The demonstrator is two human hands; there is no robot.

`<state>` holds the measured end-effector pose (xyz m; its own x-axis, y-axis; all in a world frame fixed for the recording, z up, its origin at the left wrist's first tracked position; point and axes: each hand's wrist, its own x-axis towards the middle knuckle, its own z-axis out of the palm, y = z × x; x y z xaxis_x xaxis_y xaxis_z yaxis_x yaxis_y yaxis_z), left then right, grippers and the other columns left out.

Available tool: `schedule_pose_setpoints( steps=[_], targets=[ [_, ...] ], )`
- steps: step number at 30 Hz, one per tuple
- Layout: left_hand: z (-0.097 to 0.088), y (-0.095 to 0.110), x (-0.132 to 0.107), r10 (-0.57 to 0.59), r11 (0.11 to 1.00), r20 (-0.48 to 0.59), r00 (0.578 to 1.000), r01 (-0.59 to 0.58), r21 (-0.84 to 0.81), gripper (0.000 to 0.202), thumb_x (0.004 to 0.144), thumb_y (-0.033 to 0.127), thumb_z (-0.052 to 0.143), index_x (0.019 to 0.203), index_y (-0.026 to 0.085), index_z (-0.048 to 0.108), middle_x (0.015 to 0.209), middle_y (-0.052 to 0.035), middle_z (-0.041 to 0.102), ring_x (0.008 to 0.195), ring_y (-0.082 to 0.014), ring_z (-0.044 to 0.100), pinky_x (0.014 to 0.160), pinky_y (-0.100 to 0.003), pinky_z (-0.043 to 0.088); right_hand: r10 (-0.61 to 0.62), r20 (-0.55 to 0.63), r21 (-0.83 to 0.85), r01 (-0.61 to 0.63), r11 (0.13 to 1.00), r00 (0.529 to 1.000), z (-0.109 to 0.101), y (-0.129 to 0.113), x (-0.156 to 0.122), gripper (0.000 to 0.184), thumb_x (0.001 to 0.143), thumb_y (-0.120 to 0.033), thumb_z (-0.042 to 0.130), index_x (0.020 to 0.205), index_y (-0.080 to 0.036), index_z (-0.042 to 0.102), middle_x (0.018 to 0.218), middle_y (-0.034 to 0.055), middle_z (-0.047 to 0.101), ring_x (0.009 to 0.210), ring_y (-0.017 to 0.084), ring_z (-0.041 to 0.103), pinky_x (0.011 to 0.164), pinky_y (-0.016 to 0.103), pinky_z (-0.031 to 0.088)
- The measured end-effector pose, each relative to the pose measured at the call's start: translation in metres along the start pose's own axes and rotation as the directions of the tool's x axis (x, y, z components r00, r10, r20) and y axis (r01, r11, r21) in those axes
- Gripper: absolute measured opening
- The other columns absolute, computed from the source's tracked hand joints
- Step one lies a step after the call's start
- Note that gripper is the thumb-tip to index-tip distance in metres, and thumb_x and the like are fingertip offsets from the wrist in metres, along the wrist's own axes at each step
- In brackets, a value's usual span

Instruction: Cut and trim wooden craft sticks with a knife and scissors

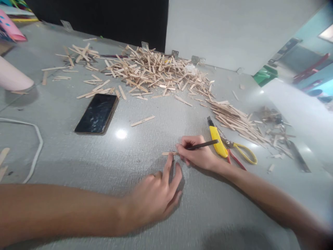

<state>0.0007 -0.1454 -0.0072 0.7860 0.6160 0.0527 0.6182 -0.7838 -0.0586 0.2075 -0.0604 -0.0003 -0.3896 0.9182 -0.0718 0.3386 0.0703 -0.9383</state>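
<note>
My right hand (196, 152) is closed around a dark pencil (205, 144), its tip resting on a small wooden stick piece (168, 153) that lies flat on the grey table (145, 222). My left hand (156, 192) rests just below, fingers stretched out, with two fingertips reaching up to the stick piece and pressing near it. A yellow utility knife (218, 139) lies just right of my right hand, beside yellow-handled scissors (240, 152).
A big heap of wooden sticks (156, 71) covers the far middle, with a second pile (234, 116) and offcuts at right. A black phone (97, 113) lies at left centre, a single stick (142, 121) near it. A white cable (36, 146) loops at the left edge.
</note>
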Motion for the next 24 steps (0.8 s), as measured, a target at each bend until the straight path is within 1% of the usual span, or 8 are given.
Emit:
schedule_pose_setpoints(
  steps=[5,9,19,24],
  targets=[
    [-0.0024,-0.0001,0.0015,0.001,1.000,0.003,1.000,-0.001,-0.015,0.060,0.105,0.039,0.047,0.148,-0.002,0.055,0.150,-0.0459,0.051,0.063,-0.0280,0.077,0.051,-0.037,0.061,0.020,0.000,0.032,-0.020,0.999,1.000,0.0021,0.0030,0.0017,0.043,0.098,-0.035,0.066,0.062,-0.022,0.048,0.050,-0.0040,0.058,0.036,0.008,0.053,0.036,0.019,0.034],
    [-0.0028,-0.0003,0.0023,0.005,1.000,0.005,1.000,-0.005,-0.009,0.060,0.105,0.038,0.047,0.148,-0.002,0.055,0.149,-0.0453,0.053,0.062,-0.0277,0.077,0.050,-0.037,0.061,0.007,0.012,0.033,-0.008,0.999,1.000,0.0024,0.0023,0.0025,0.043,0.098,-0.035,0.067,0.061,-0.021,0.050,0.050,-0.0041,0.058,0.035,0.007,0.051,0.036,0.019,0.034],
    [-0.0020,-0.0009,0.0020,-0.004,1.000,0.009,1.000,0.004,-0.010,0.058,0.105,0.037,0.047,0.147,-0.001,0.056,0.150,-0.0443,0.052,0.061,-0.0272,0.077,0.050,-0.037,0.061,-0.007,0.010,0.051,0.007,0.999,1.000,0.0035,0.0033,0.0032,0.045,0.098,-0.037,0.068,0.061,-0.021,0.049,0.050,-0.0042,0.058,0.036,0.007,0.050,0.036,0.019,0.034],
    [-0.0034,-0.0012,0.0011,-0.001,1.000,0.012,1.000,0.001,-0.010,0.058,0.105,0.037,0.048,0.148,-0.001,0.057,0.150,-0.0438,0.054,0.063,-0.0275,0.077,0.052,-0.038,0.062,-0.013,0.012,0.034,0.013,0.999,1.000,0.0031,0.0032,0.0032,0.046,0.098,-0.036,0.068,0.060,-0.022,0.048,0.049,-0.0044,0.058,0.035,0.007,0.049,0.037,0.020,0.033]
  ],
)
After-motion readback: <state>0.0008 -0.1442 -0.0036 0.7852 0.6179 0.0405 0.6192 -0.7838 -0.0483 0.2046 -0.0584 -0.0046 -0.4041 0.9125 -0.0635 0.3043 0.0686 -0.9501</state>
